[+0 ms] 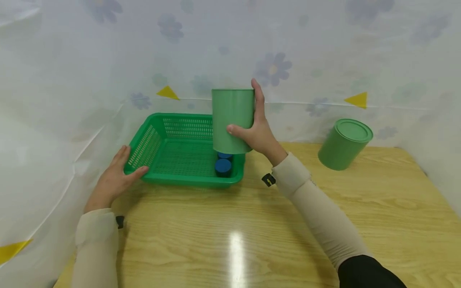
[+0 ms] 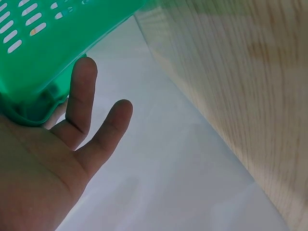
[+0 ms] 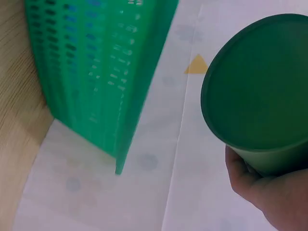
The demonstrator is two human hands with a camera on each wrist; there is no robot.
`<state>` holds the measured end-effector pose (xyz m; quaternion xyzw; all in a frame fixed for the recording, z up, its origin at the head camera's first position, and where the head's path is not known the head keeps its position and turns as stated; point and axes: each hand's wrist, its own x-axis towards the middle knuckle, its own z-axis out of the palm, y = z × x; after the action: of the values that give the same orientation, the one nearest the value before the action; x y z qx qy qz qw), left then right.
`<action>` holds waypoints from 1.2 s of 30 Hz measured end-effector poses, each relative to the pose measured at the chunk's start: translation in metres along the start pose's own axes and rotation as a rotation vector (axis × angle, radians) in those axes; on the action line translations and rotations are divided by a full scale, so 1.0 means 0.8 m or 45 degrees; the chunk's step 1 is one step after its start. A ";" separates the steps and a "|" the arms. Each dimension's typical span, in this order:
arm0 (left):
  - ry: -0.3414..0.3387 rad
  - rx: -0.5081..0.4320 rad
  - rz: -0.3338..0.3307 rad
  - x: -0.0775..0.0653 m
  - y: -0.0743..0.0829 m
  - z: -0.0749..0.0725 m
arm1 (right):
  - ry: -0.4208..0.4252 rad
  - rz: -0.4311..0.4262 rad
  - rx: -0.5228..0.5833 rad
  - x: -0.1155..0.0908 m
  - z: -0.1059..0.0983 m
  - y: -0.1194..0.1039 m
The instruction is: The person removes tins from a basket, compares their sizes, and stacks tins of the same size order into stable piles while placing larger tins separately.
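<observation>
A green plastic basket [image 1: 194,180] stands toward the back left of the table. My left hand [image 1: 113,176] holds its near left corner, thumb over the front rim and fingers along the left side. In the left wrist view, two fingers of that hand [image 2: 96,125] extend past the basket's outer wall [image 2: 53,57]. My right hand [image 1: 257,134] grips a light green canister [image 1: 232,116] raised at the basket's right end. The canister's round end face [image 3: 260,82] shows in the right wrist view. Beneath it are two blue round-topped items [image 1: 223,167] inside the basket, one partly hidden.
A second green canister [image 1: 345,144], lidded, stands on the wooden table [image 1: 201,228] at the back right. Behind the table hangs a pale flowered sheet [image 1: 223,48], with yellow triangles [image 1: 167,92] on it. The same sheet runs along the left side.
</observation>
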<state>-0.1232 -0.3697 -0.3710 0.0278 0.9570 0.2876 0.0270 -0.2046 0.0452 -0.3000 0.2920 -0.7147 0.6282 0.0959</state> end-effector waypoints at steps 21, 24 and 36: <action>0.007 -0.007 0.027 -0.001 -0.011 -0.003 | 0.154 -0.155 -0.292 -0.088 -0.074 -0.015; 0.009 -0.012 0.029 -0.001 -0.013 -0.003 | 0.170 -0.120 -0.322 -0.102 -0.089 -0.014; -0.010 -0.002 0.020 -0.002 -0.011 -0.002 | 0.272 -0.121 -0.464 -0.147 -0.141 -0.006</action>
<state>-0.1220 -0.3780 -0.3743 0.0364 0.9564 0.2885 0.0284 -0.1326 0.1877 -0.3338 0.2351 -0.7877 0.5108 0.2518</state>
